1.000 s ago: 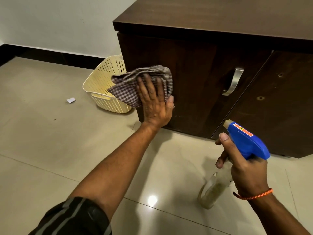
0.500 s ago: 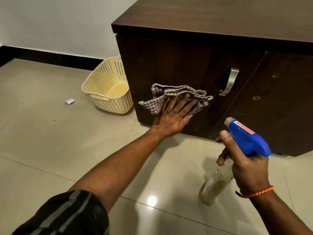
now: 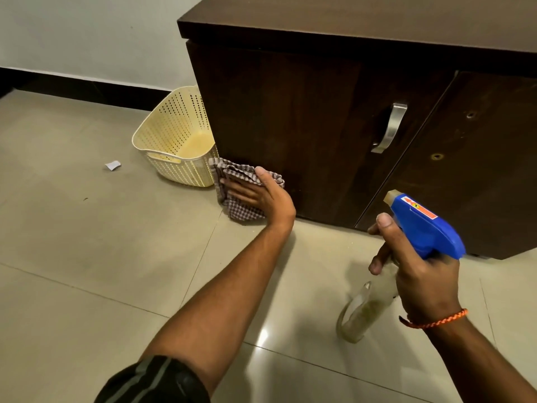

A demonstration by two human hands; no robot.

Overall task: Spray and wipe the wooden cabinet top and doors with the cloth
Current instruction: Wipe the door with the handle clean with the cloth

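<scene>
Dark brown wood forms the cabinet [image 3: 305,126], which fills the far right of the scene, its top [image 3: 377,18] overhanging two doors. The checked cloth [image 3: 242,212] lies flat against the lower left corner of the left door, just above the floor [image 3: 87,257]. The left hand [image 3: 261,196] presses it there with straight fingers pointing left and the thumb laid along the cloth's upper edge. A curved metal handle [image 3: 390,128] sits near the right edge of the same door, well apart from the cloth.

Containers: a cream perforated plastic basket [image 3: 174,170] stands on the floor just left of the cabinet corner, with the cloth's left edge overlapping its near right corner; its smooth inner base is in plain view. The spray bottle [image 3: 424,231], near right, has a blue trigger head and a clear body angled down toward the floor; the body shows a yellowish tint, but the liquid level cannot be judged. The right hand [image 3: 421,277] is wrapped around its neck, with the nozzle aimed at the cabinet.

Labels: a red-orange sticker runs along the blue head; its print is too small to read.

An orange braided bracelet [image 3: 436,319] circles the right wrist. A paper scrap [image 3: 112,165] lies on the tiles left of the basket.
</scene>
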